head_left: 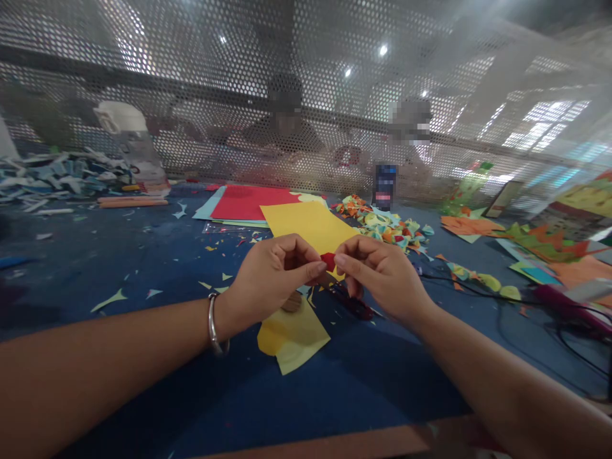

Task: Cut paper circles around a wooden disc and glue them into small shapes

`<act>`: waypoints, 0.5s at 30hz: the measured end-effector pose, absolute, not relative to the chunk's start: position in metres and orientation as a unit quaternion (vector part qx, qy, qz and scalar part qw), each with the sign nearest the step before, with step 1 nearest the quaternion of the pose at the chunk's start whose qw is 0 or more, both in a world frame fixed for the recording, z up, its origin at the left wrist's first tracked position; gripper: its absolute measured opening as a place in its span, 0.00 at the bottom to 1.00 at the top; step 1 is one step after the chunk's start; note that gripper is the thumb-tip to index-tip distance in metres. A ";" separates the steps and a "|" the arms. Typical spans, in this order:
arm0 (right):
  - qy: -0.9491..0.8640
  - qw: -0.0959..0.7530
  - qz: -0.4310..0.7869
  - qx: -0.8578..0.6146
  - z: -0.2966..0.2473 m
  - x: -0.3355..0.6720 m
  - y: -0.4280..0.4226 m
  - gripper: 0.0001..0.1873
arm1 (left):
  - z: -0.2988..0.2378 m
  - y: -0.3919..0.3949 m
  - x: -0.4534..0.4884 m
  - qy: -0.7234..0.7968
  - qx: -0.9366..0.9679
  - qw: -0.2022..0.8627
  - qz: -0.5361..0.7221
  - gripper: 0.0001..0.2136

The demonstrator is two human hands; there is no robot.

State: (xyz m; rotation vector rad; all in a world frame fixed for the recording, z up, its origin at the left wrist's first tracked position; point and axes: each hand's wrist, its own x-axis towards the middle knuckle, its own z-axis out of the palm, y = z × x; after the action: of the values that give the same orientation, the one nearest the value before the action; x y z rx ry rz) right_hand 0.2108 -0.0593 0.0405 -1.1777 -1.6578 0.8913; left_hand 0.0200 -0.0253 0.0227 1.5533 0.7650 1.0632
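Note:
Between my two hands is a small red piece of paper (328,260), pinched at its left edge by my left hand (275,274) and at its right by my right hand (380,271). Just beyond them lies a yellow sheet (306,223), partly over a red sheet (253,203) on a stack of coloured paper. Below my left hand are a pale yellow paper piece (303,344) and a round brown disc (291,302). Under my right hand lies a dark red-handled tool (363,311), mostly hidden; it looks like scissors.
A clear bottle (143,153) stands at the back left beside a heap of paper strips (62,178). Folded coloured scraps (392,226) lie behind my right hand. A black cable (463,280) runs right. A perforated screen (215,95) closes the back, with people beyond.

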 end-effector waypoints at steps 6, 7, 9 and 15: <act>-0.661 0.444 0.372 -0.477 0.038 0.211 -0.058 0.15 | 0.025 -0.026 0.019 0.310 0.666 0.513 0.445 0.10; -0.659 0.445 0.374 -0.478 0.037 0.211 -0.058 0.15 | 0.024 -0.025 0.019 0.307 0.667 0.513 0.445 0.10; -0.657 0.445 0.376 -0.479 0.037 0.211 -0.058 0.16 | 0.023 -0.024 0.019 0.302 0.670 0.512 0.445 0.10; -0.657 0.446 0.374 -0.479 0.038 0.210 -0.057 0.18 | 0.017 -0.024 0.022 0.275 0.643 0.552 0.454 0.12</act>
State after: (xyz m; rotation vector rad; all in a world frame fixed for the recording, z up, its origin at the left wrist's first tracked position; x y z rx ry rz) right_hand 0.2098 -0.0568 0.0379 -1.1853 -1.6280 0.9269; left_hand 0.0220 -0.0236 0.0167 1.5203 0.6509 1.0747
